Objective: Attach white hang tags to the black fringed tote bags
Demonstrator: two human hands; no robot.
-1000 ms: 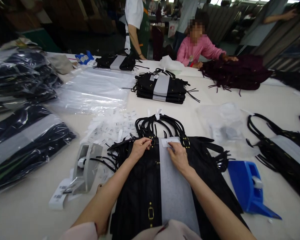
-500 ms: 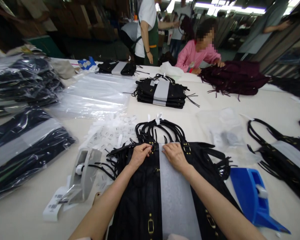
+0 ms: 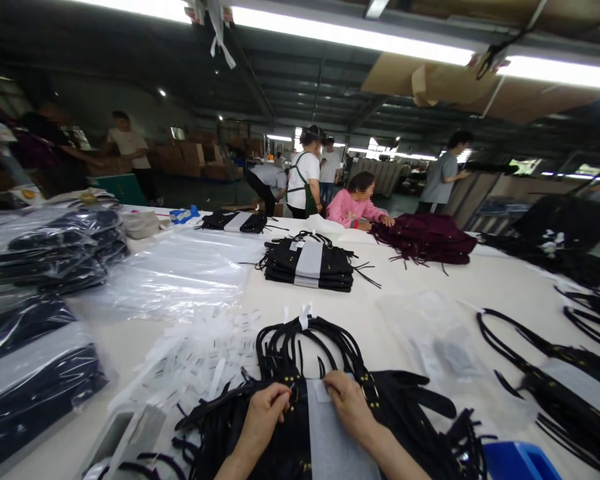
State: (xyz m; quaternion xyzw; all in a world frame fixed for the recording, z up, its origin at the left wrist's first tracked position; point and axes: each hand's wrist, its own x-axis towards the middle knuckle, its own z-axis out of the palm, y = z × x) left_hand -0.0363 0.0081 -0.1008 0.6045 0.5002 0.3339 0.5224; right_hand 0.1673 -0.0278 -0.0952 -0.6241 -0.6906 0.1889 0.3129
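A black handbag (image 3: 405,413) lies in front of me, with more black handles (image 3: 347,342) above its top edge than one bag has, bundled by a white wrap (image 3: 305,317). Down its middle runs a grey-white paper strip (image 3: 325,443). My left hand (image 3: 263,417) is closed in a pinch at the bag's top edge, left of the strip, beside gold studs; a thin, pale bit shows at the fingertips, too small to name. My right hand (image 3: 350,407) has its fingers bent and pressed together on the strip's upper end, near a gold buckle. Black fringes hang out at both sides.
Left of the bag are loose white tags (image 3: 200,360) and a grey tape dispenser (image 3: 123,433); a blue dispenser (image 3: 520,460) is at right. Plastic-wrapped bags (image 3: 35,373) fill the left side. Farther off are black bags (image 3: 307,263) and a person in pink at maroon bags (image 3: 425,237).
The camera has tilted up, so the table sits lower and the ceiling lights show. My hands keep nearly the same places on the bag; the right fingers have drawn into a tighter bend.
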